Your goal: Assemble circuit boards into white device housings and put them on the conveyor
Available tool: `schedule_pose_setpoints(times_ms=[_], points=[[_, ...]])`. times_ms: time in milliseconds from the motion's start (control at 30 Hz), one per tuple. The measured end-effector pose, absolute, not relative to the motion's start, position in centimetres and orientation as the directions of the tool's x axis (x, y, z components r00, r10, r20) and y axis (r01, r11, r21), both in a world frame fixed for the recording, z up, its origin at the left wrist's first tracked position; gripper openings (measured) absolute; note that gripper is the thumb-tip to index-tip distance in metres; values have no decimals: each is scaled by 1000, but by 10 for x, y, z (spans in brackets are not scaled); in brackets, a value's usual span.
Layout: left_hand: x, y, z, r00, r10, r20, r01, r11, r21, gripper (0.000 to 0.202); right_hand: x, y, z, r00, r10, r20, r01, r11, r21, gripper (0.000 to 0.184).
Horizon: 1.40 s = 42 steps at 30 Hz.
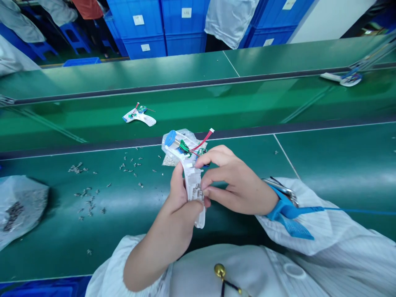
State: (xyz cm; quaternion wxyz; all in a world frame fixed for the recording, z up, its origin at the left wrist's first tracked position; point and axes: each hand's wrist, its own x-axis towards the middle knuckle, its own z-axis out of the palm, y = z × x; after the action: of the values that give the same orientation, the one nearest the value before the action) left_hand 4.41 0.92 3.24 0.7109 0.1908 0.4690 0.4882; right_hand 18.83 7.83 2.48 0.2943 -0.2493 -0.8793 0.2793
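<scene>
1. A white plastic housing [192, 189], gun-shaped and open, sits in both hands just above the near edge of the bench. Its long axis runs from 5 o'clock, where the narrow grip end points toward the person, to 11 o'clock, where the wider head points away.
2. At the head, a blue round cap [170, 138] faces 11 o'clock. Beside it lies a green circuit board [184, 147], and a red wire [201, 141] with a white connector runs out toward 1 o'clock. A clear plastic bag [190, 134] lies beneath the head.
3. The left hand [179, 202] wraps closely around the grip, thumb up along the housing. The right hand [235, 181] comes in from 3 o'clock, its curled fingers [213, 175] pinching the housing's upper side. A blue wrist strap [287, 212] circles that wrist.
4. Loose metal screws [86, 198] are scattered on the green bench mat [247, 152] at 9 o'clock, and a plastic bag of screws [18, 210] lies farther out.
5. A second, similar unit [139, 116] lies at 11 o'clock on a green conveyor belt [235, 107]. Blue crates [185, 24] stand beyond it at 12 o'clock.
</scene>
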Motion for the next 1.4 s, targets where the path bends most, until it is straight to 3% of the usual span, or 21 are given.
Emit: schedule_pose_setpoints(times_ms=[1133,1400], points=[[45,12,36,140,870,-473,-530,470,706,79,186,79,22,-635,685,357,311,650,-693,11],[47,12,36,122,871,-475,-544,459,702,81,186,80,15,-571,663,485,297,717,-631,2]])
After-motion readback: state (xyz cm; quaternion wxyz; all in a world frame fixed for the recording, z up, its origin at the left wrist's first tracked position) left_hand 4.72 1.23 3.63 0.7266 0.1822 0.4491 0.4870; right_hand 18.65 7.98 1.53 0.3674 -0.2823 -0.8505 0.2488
